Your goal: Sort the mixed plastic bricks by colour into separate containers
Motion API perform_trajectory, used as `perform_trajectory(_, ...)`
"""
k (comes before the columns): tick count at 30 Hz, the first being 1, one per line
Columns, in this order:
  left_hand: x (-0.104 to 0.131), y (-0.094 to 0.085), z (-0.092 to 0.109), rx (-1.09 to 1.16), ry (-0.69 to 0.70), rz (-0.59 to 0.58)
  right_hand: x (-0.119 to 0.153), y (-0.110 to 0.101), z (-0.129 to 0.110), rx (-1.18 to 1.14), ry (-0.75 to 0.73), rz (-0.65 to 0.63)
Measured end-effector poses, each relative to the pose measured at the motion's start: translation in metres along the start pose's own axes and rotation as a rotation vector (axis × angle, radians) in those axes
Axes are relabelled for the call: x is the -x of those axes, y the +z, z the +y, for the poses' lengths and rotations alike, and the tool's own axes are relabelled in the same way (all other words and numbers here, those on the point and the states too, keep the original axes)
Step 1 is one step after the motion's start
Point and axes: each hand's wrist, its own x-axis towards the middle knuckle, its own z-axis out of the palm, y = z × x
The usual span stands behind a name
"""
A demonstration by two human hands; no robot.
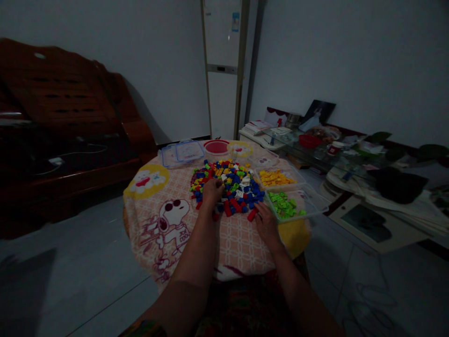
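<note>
A mixed pile of toy building bricks (pixel 233 185) in red, blue, yellow, green and white covers the middle of the round table. At the pile's left front, my left hand (pixel 213 192) is closed, its fingertips pinched together; what they hold is too small and dark to make out. My right hand (pixel 265 223) rests by the pile's right front edge, fingers slightly apart, beside a red brick (pixel 251 215). Right of the pile, one clear plastic box holds yellow bricks (pixel 275 178). Nearer me, another clear box holds green bricks (pixel 286 205).
A pink patterned cloth (pixel 242 248) covers the table. Clear lids with blue rims (pixel 189 151) and a red round shape (pixel 216 147) lie at the far side. A wooden bench (pixel 70 112) stands left; a cluttered glass shelf (pixel 319 152) is at the right.
</note>
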Motion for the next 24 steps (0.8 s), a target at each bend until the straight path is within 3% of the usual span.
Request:
perform_trajectory(4, -0.002, -0.001, -0.001, 0.195, -0.040, 0.134, 0.001, 0.000, -0.001, 0.001, 0.007, -0.001)
perform_trajectory(7, -0.001, -0.001, 0.001, 0.299, -0.034, 0.159, 0.001, 0.000, -0.001, -0.003, 0.010, -0.002)
perform_trajectory(12, 0.002, 0.015, 0.026, 0.429, 0.043, -0.019, 0.001, 0.001, 0.002, -0.001, -0.003, -0.002)
perform_trajectory(16, -0.003, 0.048, 0.073, 0.547, 0.170, -0.186, 0.000, 0.002, 0.004, 0.007, -0.013, -0.005)
perform_trajectory(20, -0.011, 0.072, 0.115, 0.801, 0.348, -0.298, 0.000, 0.003, 0.006, 0.017, -0.023, -0.005)
perform_trajectory(22, -0.012, 0.073, 0.118, 0.830, 0.406, -0.313, 0.000, 0.003, 0.006, 0.012, -0.021, -0.007)
perform_trajectory(24, -0.009, 0.067, 0.108, 0.762, 0.423, -0.274, 0.000, 0.003, 0.005, 0.004, -0.016, -0.004)
